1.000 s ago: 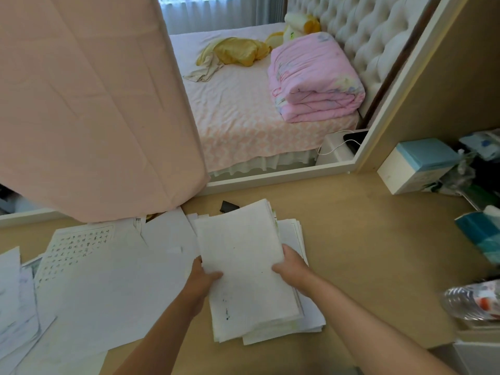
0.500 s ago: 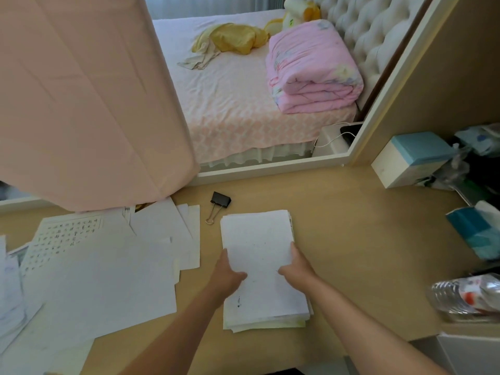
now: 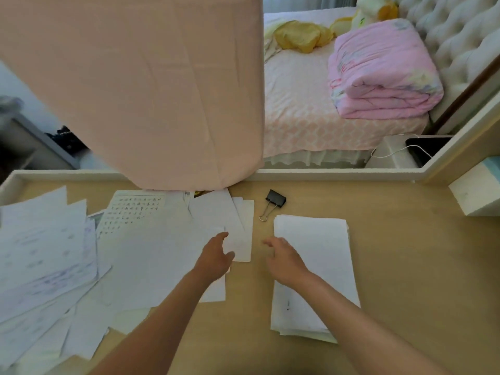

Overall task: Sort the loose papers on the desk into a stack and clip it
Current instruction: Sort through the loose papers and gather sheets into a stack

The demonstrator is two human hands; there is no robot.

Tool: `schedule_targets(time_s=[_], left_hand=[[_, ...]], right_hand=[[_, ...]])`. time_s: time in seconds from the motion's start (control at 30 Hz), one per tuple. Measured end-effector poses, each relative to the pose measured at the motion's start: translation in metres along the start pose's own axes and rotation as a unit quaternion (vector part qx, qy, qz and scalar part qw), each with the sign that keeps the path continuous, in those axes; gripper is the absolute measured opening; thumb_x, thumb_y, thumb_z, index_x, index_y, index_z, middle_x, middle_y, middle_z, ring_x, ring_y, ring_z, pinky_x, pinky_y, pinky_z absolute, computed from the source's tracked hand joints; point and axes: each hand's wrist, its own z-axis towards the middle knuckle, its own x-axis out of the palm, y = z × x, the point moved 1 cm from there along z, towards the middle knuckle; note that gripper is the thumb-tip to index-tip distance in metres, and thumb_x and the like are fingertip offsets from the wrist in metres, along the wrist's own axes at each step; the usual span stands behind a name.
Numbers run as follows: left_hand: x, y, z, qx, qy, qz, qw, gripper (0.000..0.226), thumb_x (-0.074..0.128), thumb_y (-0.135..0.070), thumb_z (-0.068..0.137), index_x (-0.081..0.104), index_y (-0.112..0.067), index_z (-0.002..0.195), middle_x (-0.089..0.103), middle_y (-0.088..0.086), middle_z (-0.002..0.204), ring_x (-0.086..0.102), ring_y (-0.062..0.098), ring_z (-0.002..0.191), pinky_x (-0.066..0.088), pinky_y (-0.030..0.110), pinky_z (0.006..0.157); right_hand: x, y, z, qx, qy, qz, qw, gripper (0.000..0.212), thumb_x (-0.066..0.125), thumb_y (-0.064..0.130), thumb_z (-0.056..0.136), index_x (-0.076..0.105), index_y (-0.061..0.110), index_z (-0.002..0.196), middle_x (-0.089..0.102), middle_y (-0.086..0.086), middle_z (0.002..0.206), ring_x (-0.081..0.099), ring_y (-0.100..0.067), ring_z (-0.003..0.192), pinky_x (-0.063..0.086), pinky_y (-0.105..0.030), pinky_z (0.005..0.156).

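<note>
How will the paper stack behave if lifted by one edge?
Probably floppy: the paper stack is loose sheets, so the far end should sag. Likely to fan or slide apart, since nothing binds it; the binder clip lies apart on the desk. Uneven edges at its near corner suggest sheets shift.

stack (image 3: 322, 255) right of loose papers (image 3: 81, 253), binder clip (image 3: 274, 203) behind, between them

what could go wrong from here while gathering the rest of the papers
The loose papers overlap at many angles, so pulling one with the left hand may drag others along. The stack lies unclipped; the right hand at its edge could knock it askew. Sheets running under the pink cloth may be missed.
</note>
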Motion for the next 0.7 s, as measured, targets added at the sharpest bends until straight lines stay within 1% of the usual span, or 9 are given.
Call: schedule_targets(time_s=[0.1,0.17,0.27,0.33,0.4,0.5,0.6,0.67,0.7], left_hand=[[-0.042,0.048,0.004,-0.003,-0.018,0.079,0.997,0.063,0.057,-0.026,0.094,0.029,-0.020,0.150,0.036,0.004,0.152,0.036,0.026,0.138,0.033,0.041,0.113],[-0.074,0.085,0.005,-0.018,-0.031,0.138,0.990,0.064,0.057,-0.030,0.094,0.028,-0.022,0.151,0.035,0.003,0.152,0.034,0.026,0.138,0.034,0.041,0.111],[-0.124,0.141,0.013,-0.038,-0.061,0.237,0.969,0.072,0.060,-0.040,0.090,0.026,-0.021,0.151,0.033,0.003,0.154,0.034,0.026,0.138,0.037,0.042,0.108],[-0.154,0.177,0.021,-0.063,-0.071,0.266,0.959,0.088,0.065,-0.049,0.085,0.018,-0.018,0.153,0.023,0.007,0.158,0.028,0.029,0.142,0.037,0.045,0.109],[-0.179,0.209,0.030,-0.088,-0.058,0.281,0.954,0.110,0.070,-0.057,0.078,0.002,-0.017,0.155,0.004,0.011,0.162,0.016,0.031,0.147,0.032,0.049,0.112],[-0.205,0.247,0.044,-0.094,-0.022,0.299,0.949,0.134,0.073,-0.068,0.065,-0.015,-0.019,0.153,-0.014,0.013,0.161,0.001,0.032,0.149,0.024,0.054,0.115],[-0.216,0.267,0.056,-0.059,-0.004,0.282,0.958,0.138,0.075,-0.073,0.057,-0.008,-0.020,0.154,0.002,0.013,0.161,0.009,0.032,0.147,0.026,0.050,0.113],[-0.221,0.271,0.062,-0.028,-0.022,0.274,0.961,0.131,0.074,-0.074,0.057,0.003,-0.022,0.154,0.021,0.010,0.153,0.024,0.030,0.140,0.032,0.045,0.109],[-0.223,0.271,0.066,-0.013,-0.029,0.276,0.961,0.127,0.072,-0.074,0.058,0.008,-0.022,0.154,0.028,0.009,0.148,0.029,0.028,0.135,0.034,0.043,0.107]], right_hand=[[0.042,0.039,0.023,0.003,0.043,0.013,0.999,0.044,0.050,0.014,0.097,0.046,0.022,0.140,0.049,0.002,0.139,0.048,-0.017,0.128,0.041,-0.029,0.106],[0.071,0.062,0.039,0.021,0.054,-0.001,0.998,0.046,0.054,0.016,0.095,0.046,0.022,0.140,0.047,0.000,0.139,0.049,-0.017,0.125,0.042,-0.026,0.102],[0.109,0.091,0.059,0.086,0.013,-0.001,0.996,0.059,0.060,0.023,0.091,0.037,0.020,0.145,0.038,-0.006,0.143,0.044,-0.023,0.127,0.042,-0.027,0.096],[0.128,0.107,0.071,0.137,-0.054,-0.014,0.989,0.072,0.065,0.026,0.087,0.028,0.018,0.148,0.035,-0.010,0.142,0.036,-0.029,0.131,0.042,-0.035,0.097],[0.142,0.121,0.080,0.201,-0.101,-0.024,0.974,0.082,0.070,0.028,0.083,0.024,0.016,0.148,0.033,-0.012,0.140,0.032,-0.031,0.132,0.043,-0.039,0.096],[0.159,0.134,0.090,0.291,-0.121,-0.006,0.949,0.092,0.075,0.023,0.079,0.016,0.018,0.150,0.027,-0.015,0.141,0.034,-0.034,0.130,0.046,-0.041,0.095],[0.171,0.141,0.094,0.317,-0.128,0.049,0.939,0.085,0.068,0.010,0.083,0.015,0.017,0.150,0.040,-0.015,0.136,0.055,-0.034,0.113,0.054,-0.037,0.083],[0.174,0.146,0.095,0.315,-0.133,0.026,0.939,0.067,0.059,0.009,0.085,0.027,0.017,0.144,0.055,-0.010,0.127,0.060,-0.030,0.107,0.051,-0.039,0.088],[0.174,0.149,0.096,0.318,-0.139,-0.026,0.938,0.055,0.056,0.012,0.086,0.039,0.020,0.137,0.060,-0.006,0.121,0.059,-0.029,0.109,0.045,-0.040,0.094]])
